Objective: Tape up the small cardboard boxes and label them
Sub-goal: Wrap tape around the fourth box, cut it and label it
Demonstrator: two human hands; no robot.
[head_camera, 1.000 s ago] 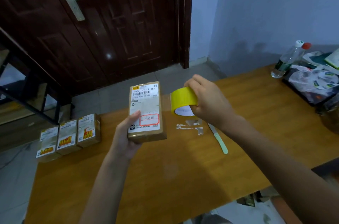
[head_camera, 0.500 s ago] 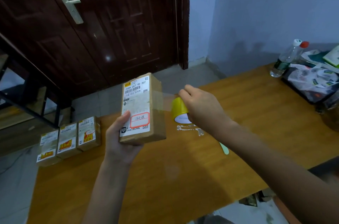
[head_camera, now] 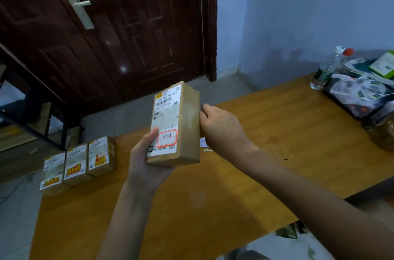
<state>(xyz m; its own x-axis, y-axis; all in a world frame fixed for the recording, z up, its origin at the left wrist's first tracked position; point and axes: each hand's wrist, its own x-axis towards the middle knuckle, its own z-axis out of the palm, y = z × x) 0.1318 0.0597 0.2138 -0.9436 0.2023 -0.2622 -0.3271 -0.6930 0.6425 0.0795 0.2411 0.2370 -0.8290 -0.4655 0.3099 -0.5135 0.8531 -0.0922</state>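
Box (head_camera: 174,125) sits tilted above the table (head_camera: 266,131), our left hand (head_camera: 145,159) gripping its lower end so tape can wrap behind; right hand (head_camera: 221,125) fingers curl behind it, contents unseen.

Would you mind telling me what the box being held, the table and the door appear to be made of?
The held box looks like matte brown cardboard, with a glossy strip, probably clear tape, on its side. The table seems to be varnished wood or a wood-look laminate: orange-brown grain, soft sheen. The door appears dark, glossy-painted wood or metal; highlights show, but the material is unclear.
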